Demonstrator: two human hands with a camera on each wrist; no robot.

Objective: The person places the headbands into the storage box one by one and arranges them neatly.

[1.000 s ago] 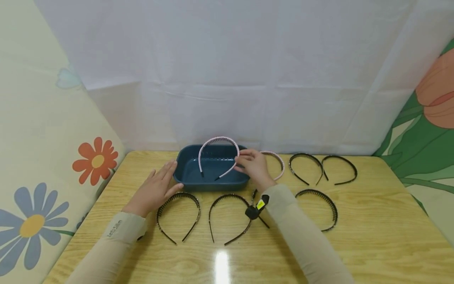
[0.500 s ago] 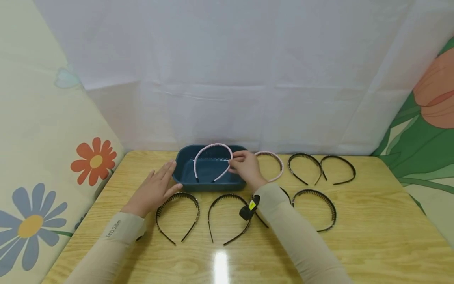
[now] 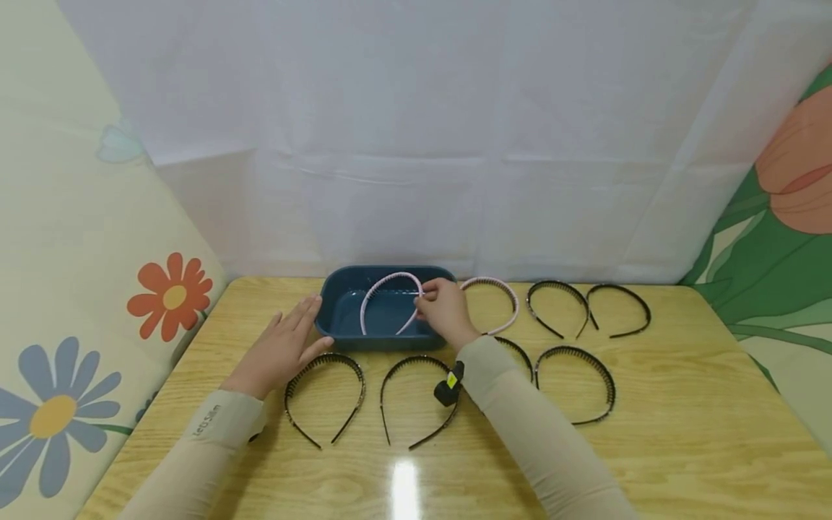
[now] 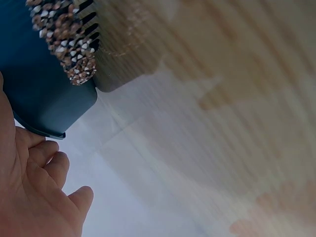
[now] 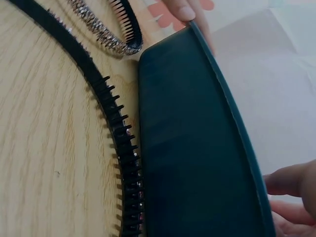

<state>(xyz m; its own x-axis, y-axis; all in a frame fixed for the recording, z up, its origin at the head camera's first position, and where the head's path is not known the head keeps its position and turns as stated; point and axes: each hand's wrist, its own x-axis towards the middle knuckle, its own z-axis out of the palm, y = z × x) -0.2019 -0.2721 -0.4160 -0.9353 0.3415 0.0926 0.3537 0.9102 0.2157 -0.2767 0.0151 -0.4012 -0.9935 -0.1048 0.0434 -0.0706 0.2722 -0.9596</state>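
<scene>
A blue plastic bin (image 3: 377, 344) stands at the table's back edge. My right hand (image 3: 448, 314) reaches over its right side and pinches a pink toothed headband (image 3: 364, 307) by one side; the band's arch is up and its ends are down within the bin. My left hand (image 3: 276, 354) rests against the bin's left rim, fingers fairly straight, also seen in the left wrist view touching the bin (image 4: 54, 106). In the right wrist view my right fingers (image 5: 291, 190) are partly hidden behind the bin wall (image 5: 192, 123).
Another pink headband (image 3: 516, 307) lies right of the bin. Beyond it lie black headbands (image 3: 559, 283) (image 3: 640, 294). Several more form a front row, including one (image 3: 360, 375) near my left hand and one (image 3: 611, 383) beyond my right sleeve. A white cloth (image 3: 403, 144) hangs behind.
My right hand has moved left and slightly lowered the pink headband from above the bin down into it. My left hand has stayed at the bin's left rim.
</scene>
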